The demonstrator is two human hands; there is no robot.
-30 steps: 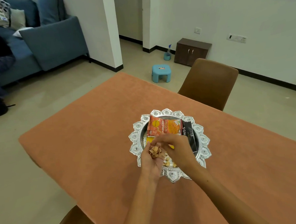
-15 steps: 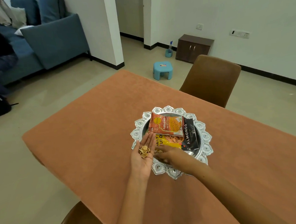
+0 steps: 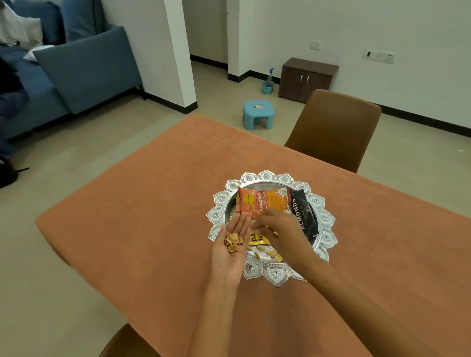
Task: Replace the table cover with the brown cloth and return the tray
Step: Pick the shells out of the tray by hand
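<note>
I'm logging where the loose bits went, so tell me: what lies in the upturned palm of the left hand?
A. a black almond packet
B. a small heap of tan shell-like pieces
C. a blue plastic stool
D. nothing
B: the left hand is held flat, palm up, beside the ornate silver tray, with a small heap of tan shell-like pieces resting on it.

the rectangular table was covered fully by a plain orange-brown cloth (image 3: 154, 215), smooth and hanging over the edges. directly on the cloth, near the middle, stood a round silver metal tray with a scalloped ornamental rim (image 3: 325, 217). inside the tray lay snack packets and some loose shells.
</note>
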